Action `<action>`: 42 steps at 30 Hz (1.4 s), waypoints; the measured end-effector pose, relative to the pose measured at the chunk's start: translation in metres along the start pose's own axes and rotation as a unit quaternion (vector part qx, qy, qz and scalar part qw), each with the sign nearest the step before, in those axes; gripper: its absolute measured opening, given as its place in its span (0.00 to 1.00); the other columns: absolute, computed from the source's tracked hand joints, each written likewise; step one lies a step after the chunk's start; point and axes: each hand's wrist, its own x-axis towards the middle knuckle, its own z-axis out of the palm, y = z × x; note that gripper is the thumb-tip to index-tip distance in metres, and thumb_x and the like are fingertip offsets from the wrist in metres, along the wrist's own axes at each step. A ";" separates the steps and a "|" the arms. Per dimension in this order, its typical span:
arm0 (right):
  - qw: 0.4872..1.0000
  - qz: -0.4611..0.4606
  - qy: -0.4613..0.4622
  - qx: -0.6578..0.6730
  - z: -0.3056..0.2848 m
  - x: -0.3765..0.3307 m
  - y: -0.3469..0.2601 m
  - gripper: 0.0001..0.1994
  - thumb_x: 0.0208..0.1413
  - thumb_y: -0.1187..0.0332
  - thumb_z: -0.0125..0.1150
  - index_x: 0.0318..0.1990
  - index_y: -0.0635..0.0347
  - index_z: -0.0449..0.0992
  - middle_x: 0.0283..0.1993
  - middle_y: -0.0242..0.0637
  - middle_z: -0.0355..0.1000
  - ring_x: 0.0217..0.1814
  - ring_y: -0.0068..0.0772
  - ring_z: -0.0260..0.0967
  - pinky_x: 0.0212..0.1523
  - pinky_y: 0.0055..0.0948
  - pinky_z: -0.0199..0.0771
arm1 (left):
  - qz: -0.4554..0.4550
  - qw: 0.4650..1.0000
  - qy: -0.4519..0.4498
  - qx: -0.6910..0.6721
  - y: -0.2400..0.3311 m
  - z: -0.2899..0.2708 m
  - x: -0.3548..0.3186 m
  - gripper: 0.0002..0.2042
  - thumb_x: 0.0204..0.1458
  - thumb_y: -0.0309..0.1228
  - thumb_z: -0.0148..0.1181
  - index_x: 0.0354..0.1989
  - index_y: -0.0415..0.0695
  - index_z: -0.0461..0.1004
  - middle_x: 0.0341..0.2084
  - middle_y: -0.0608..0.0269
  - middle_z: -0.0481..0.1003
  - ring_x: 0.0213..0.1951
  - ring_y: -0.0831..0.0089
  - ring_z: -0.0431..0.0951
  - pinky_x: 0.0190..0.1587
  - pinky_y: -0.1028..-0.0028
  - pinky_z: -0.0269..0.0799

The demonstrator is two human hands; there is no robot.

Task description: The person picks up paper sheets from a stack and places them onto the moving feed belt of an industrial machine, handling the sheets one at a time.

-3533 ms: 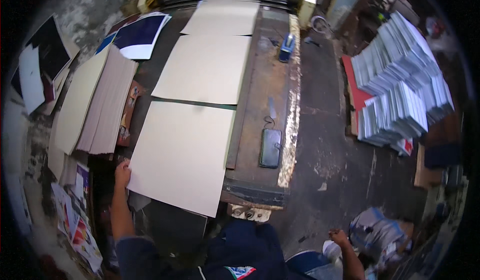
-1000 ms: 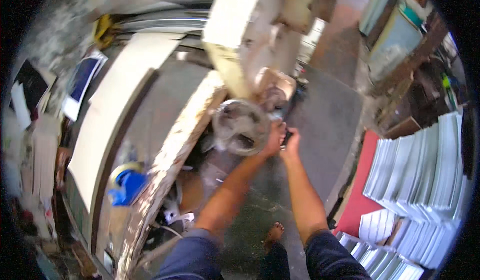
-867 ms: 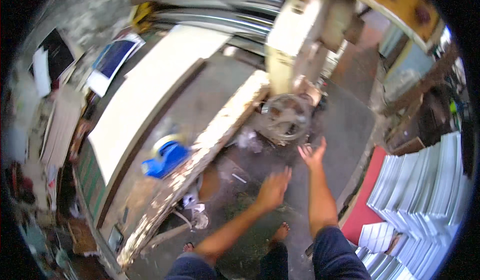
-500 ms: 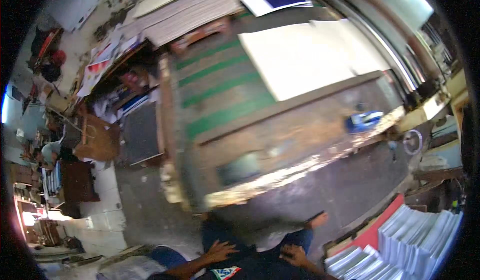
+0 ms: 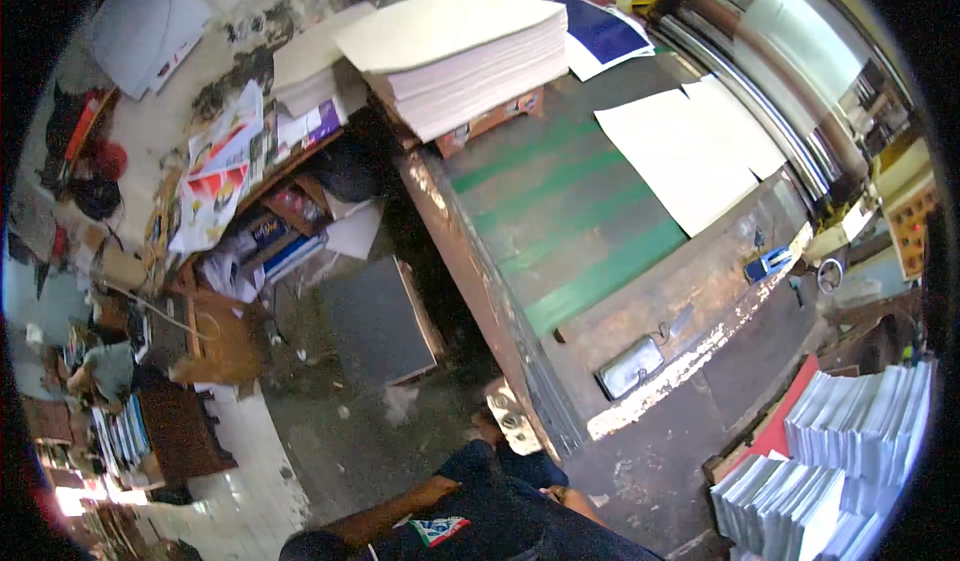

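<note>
My left hand point(image 5: 437, 490) is at the lower edge against my dark clothing, its fingers mostly hidden. My right hand point(image 5: 572, 502) lies against my dark clothes on the other side, too little of it showing to read the fingers. No object is visible in either hand. Ahead stands a large machine bed point(image 5: 545, 251) striped green and brown. A cream sheet point(image 5: 690, 151) lies on it, towards the metal rollers point(image 5: 745, 96). On its near ledge rest a flat dark-edged case point(image 5: 630, 367) and a blue-and-white item point(image 5: 768, 264).
A thick stack of pale sheets point(image 5: 470, 66) sits at the bed's far left. Bundled paper stacks point(image 5: 780, 506) stand at lower right beside a red board point(image 5: 775, 426). On the left are a cluttered shelf point(image 5: 290, 211), a dark flat panel point(image 5: 375, 321) and a brown cabinet point(image 5: 180, 426).
The view has swung left, so the machine sits further right. My hands, earlier spread with fingers showing over my lap, are now partly hidden against my clothing.
</note>
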 end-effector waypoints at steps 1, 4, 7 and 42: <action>1.000 -0.007 0.003 0.011 0.005 0.013 -0.012 0.17 0.61 0.59 0.53 0.46 0.64 0.77 0.40 0.42 0.77 0.38 0.36 0.74 0.44 0.35 0.72 | 0.061 0.998 0.026 -0.009 -0.017 -0.029 0.007 0.15 0.61 0.36 0.45 0.43 0.42 0.77 0.32 0.55 0.79 0.40 0.57 0.79 0.46 0.63 0.71; 1.000 -0.014 0.003 0.027 0.012 0.047 -0.039 0.17 0.61 0.58 0.53 0.46 0.64 0.77 0.40 0.42 0.77 0.39 0.36 0.74 0.45 0.35 0.72 | 0.004 0.994 -0.070 -0.089 -0.022 -0.124 0.022 0.14 0.60 0.35 0.47 0.39 0.41 0.78 0.32 0.55 0.79 0.40 0.61 0.79 0.46 0.65 0.72; 0.998 -0.006 0.020 0.056 0.017 0.075 -0.053 0.18 0.62 0.58 0.52 0.46 0.65 0.77 0.41 0.42 0.77 0.41 0.36 0.74 0.46 0.34 0.72 | -0.025 0.981 -0.082 -0.175 0.089 -0.320 0.074 0.13 0.60 0.35 0.50 0.35 0.40 0.79 0.34 0.55 0.80 0.41 0.66 0.79 0.48 0.66 0.72; 0.806 -0.367 0.307 0.349 -0.144 0.297 -0.512 0.32 0.60 0.44 0.49 0.57 0.66 0.69 0.48 0.44 0.74 0.46 0.34 0.73 0.52 0.36 0.72 | 0.392 0.751 0.531 0.016 0.108 -0.872 0.272 0.17 0.63 0.35 0.47 0.42 0.32 0.77 0.30 0.54 0.79 0.32 0.70 0.76 0.52 0.68 0.68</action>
